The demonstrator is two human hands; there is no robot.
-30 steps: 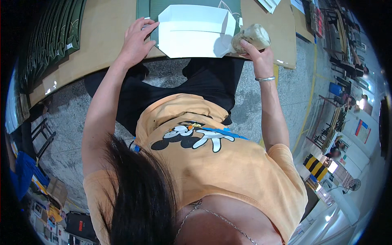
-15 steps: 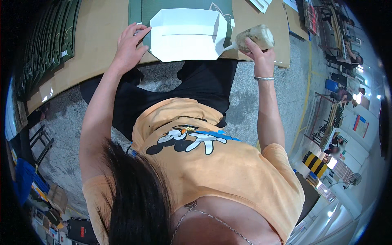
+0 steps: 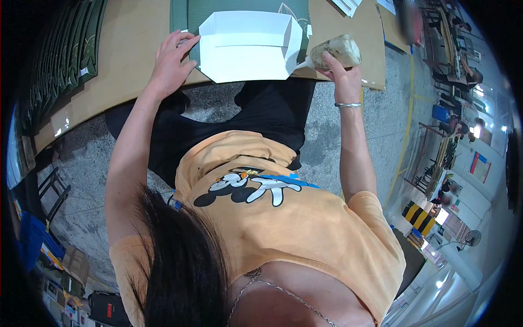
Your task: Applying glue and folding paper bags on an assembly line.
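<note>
A white folded paper bag base [image 3: 245, 62] with angled corners lies at the near edge of the table, on top of a green paper bag [image 3: 245, 6]. My left hand [image 3: 173, 62] rests at its left edge with the fingers stretched out and the thumb apart. In my right hand [image 3: 340, 71] is a squeeze bottle [image 3: 344, 49], cloudy and stained, tilted so its pale nozzle points left. The nozzle tip is at the lower right corner of the white piece; whether it touches is hard to tell.
Several green paper bags [image 3: 68, 43] stand in a row at the left of the cardboard-covered table [image 3: 133, 38]. White papers [image 3: 347, 6] lie at the far right. Beyond the table, people sit along benches on the right, and a fan [image 3: 473, 238] stands farther off.
My right hand and the squeeze bottle have shifted slightly left, and the nozzle has moved along the right edge of the white piece. My left hand stays almost in place.
</note>
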